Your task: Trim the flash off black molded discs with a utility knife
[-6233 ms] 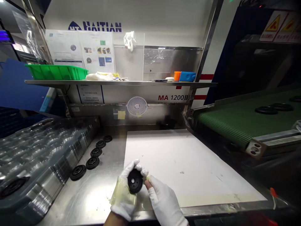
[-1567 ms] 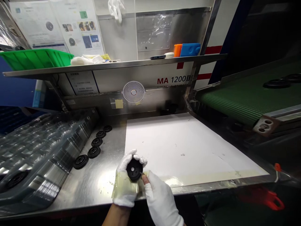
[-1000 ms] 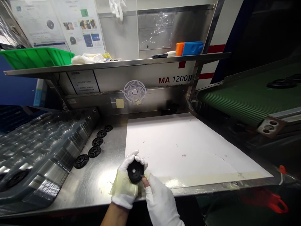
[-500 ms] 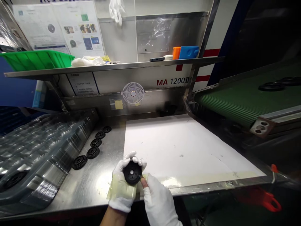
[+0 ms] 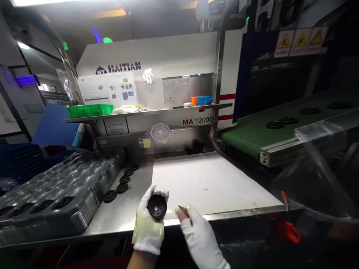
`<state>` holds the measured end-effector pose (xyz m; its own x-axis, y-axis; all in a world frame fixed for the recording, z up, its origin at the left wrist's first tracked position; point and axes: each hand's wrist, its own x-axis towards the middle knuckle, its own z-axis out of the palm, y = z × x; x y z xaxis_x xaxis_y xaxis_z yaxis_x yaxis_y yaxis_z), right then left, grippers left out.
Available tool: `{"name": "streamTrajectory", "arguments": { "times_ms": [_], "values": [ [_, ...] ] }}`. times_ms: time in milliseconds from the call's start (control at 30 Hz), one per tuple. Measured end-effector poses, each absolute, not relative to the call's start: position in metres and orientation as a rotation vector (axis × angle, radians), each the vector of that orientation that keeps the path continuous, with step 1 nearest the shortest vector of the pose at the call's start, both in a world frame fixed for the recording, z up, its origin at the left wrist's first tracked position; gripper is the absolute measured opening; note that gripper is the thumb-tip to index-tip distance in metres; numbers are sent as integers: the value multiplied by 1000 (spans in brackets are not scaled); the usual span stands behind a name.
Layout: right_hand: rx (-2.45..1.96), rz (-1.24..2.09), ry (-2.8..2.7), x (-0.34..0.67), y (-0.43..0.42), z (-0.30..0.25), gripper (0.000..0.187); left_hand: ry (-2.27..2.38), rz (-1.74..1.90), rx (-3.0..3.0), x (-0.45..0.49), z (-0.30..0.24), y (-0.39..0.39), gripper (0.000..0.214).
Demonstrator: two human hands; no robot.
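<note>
My left hand (image 5: 148, 224), in a white glove with yellowish tape across the back, is closed around a round black plastic part (image 5: 157, 206) with a small centre hole, held over the front edge of the steel bench (image 5: 123, 209). My right hand (image 5: 200, 239), also gloved, pinches a small thin blade-like tool (image 5: 181, 207) a little to the right of the part, not touching it. Several similar black round parts (image 5: 122, 182) lie in a row on the bench to the left.
A white sheet (image 5: 207, 183) covers the bench's right half. Stacked clear blister trays (image 5: 56, 186) holding black parts fill the left. A green conveyor (image 5: 252, 136) with more black parts runs at right. A shelf (image 5: 146, 111) above carries a green bin (image 5: 89, 110); a small fan (image 5: 160, 132) hangs below.
My head has lifted, so the view is wider and farther back. My right hand with the tool has drawn away from the black part to the right; my left hand still holds the part.
</note>
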<state>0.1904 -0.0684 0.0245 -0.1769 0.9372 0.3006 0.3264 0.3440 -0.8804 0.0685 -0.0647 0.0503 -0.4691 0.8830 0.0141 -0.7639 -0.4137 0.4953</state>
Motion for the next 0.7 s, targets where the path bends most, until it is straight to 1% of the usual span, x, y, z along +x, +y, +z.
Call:
{"name": "streamTrajectory", "arguments": {
  "times_ms": [67, 167, 233, 300, 367, 433, 500, 633, 700],
  "values": [
    [-1115, 872, -1723, 185, -75, 23, 27, 526, 2015, 347, 77, 50, -66, 15],
    [-1125, 851, -1718, 176, -69, 15, 27, 551, 2024, 424, 84, 46, -58, 29],
    [-1164, 808, -1664, 179, -53, 11, 30, 571, 1971, 360, 84, 44, -46, 26],
    [-1242, 760, -1538, 193, -31, 10, 32, 569, 1865, 167, 79, 44, -30, 19],
    [-1419, 649, -1452, 213, -5, 9, 31, 564, 1757, -42, 74, 45, -15, 23],
    [-1603, 510, -1497, 229, 17, 6, 42, 554, 1698, -195, 69, 45, -2, 27],
    [-1631, 459, -1612, 234, 33, -2, 51, 553, 1694, -251, 66, 42, 8, 25],
    [-1354, 634, -1700, 213, 34, -26, 40, 614, 1768, -171, 63, 28, 26, 13],
    [-1294, 787, -1660, 197, 27, -35, 38, 621, 1767, -122, 62, 20, 33, 13]
  ]
}}
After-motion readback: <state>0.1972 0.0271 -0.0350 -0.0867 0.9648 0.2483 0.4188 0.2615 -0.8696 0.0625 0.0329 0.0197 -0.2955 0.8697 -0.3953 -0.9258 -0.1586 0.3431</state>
